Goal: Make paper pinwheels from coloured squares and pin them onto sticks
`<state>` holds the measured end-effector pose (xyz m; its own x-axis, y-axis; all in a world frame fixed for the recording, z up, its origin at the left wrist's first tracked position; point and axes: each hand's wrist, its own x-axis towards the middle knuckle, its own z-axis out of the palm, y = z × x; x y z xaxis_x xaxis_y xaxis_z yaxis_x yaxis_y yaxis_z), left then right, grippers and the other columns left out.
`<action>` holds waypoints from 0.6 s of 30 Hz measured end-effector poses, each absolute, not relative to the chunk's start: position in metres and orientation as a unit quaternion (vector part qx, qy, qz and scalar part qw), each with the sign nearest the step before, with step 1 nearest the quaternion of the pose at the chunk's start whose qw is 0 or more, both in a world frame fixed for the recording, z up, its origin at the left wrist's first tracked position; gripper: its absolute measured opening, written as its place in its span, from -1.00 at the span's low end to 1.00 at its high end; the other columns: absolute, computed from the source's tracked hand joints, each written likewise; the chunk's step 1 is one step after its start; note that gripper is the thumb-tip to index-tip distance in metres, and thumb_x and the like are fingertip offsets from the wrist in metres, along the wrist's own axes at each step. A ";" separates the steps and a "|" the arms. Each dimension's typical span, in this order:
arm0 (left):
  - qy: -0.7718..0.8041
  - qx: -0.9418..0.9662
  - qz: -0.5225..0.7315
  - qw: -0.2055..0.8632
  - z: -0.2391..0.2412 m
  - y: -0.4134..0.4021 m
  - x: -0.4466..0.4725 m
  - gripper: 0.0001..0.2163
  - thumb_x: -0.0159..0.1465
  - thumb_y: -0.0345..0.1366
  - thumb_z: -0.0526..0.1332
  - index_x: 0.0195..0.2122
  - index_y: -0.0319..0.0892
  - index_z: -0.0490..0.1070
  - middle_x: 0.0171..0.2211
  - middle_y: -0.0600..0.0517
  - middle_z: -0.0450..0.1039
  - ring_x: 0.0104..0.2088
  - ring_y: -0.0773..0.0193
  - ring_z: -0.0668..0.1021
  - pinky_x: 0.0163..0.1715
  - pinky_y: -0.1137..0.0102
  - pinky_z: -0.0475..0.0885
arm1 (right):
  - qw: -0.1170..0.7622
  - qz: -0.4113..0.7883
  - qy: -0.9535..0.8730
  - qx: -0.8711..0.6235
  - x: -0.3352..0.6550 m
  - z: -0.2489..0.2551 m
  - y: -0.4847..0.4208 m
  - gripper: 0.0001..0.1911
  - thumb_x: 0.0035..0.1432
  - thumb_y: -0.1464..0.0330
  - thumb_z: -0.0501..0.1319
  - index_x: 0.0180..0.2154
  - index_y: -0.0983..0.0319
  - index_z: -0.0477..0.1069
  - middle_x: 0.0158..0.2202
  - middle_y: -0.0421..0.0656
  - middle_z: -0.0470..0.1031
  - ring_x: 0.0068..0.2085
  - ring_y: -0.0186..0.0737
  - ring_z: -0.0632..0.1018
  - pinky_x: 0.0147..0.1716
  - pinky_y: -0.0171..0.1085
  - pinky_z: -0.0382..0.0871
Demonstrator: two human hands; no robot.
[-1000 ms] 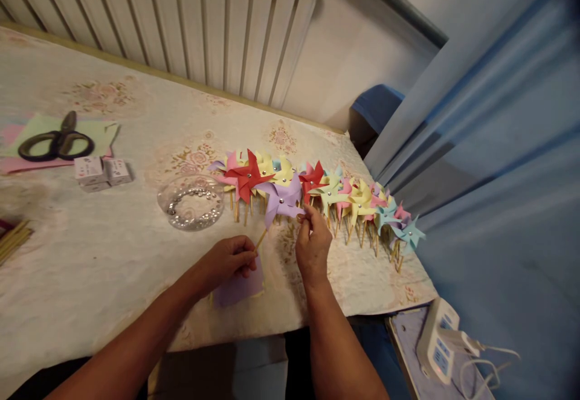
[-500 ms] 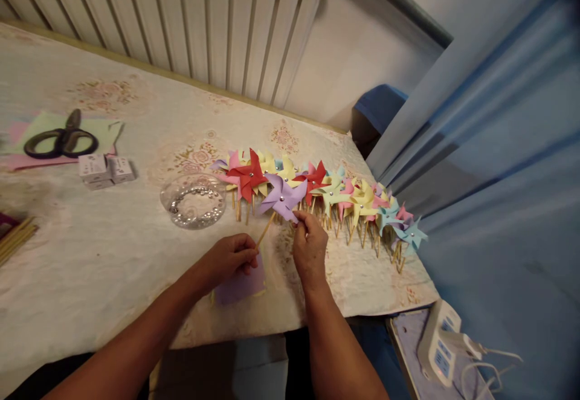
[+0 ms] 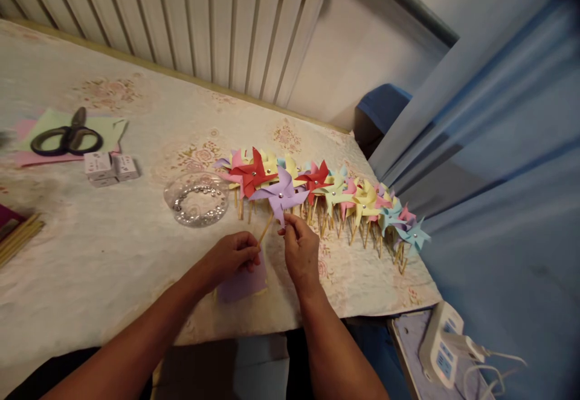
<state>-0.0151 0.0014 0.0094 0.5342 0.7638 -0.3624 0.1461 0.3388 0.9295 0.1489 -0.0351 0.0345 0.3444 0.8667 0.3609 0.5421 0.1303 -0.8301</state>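
My left hand (image 3: 233,257) pinches the lower end of a wooden stick that carries a purple paper pinwheel (image 3: 280,193). My right hand (image 3: 299,249) pinches the lower blade of that pinwheel's head. Behind it, a long row of finished pinwheels (image 3: 335,194) in red, yellow, pink, green and blue lies across the table. A purple paper square (image 3: 242,284) lies under my left hand. A clear glass dish (image 3: 196,199) with small silver beads sits to the left.
Black scissors (image 3: 67,139) lie on green and pink paper at the far left, with two small white boxes (image 3: 109,167) nearby. Wooden sticks (image 3: 18,238) lie at the left edge. A white power strip (image 3: 441,342) sits lower right. A radiator stands behind; a blue curtain hangs on the right.
The purple pinwheel's head has turned, and my right hand has shifted left and down along its blades. My left hand keeps hold of the stick.
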 end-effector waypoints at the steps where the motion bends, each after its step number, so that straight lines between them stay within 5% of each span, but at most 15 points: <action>1: 0.426 0.531 0.221 0.698 0.009 0.002 -0.015 -0.72 -0.01 -0.06 0.29 -0.47 -0.16 0.33 -0.54 0.06 0.50 -0.56 0.32 0.47 -0.52 0.41 0.25 | 0.515 0.163 -0.548 -0.638 0.147 0.035 -0.036 -0.70 0.21 0.41 0.05 -0.16 0.20 0.54 -0.33 -0.17 0.60 -0.36 -0.24 0.60 -0.31 -0.28 0.44; 18: 0.412 0.534 0.221 0.704 0.007 0.000 -0.013 -0.75 0.01 -0.09 0.27 -0.47 -0.16 0.32 -0.55 0.08 0.49 -0.56 0.34 0.47 -0.51 0.42 0.23 | 0.503 0.204 -0.555 -0.630 0.134 0.037 -0.040 -0.69 0.19 0.42 0.06 -0.13 0.22 0.53 -0.23 -0.13 0.63 -0.36 -0.27 0.61 -0.28 -0.30 0.47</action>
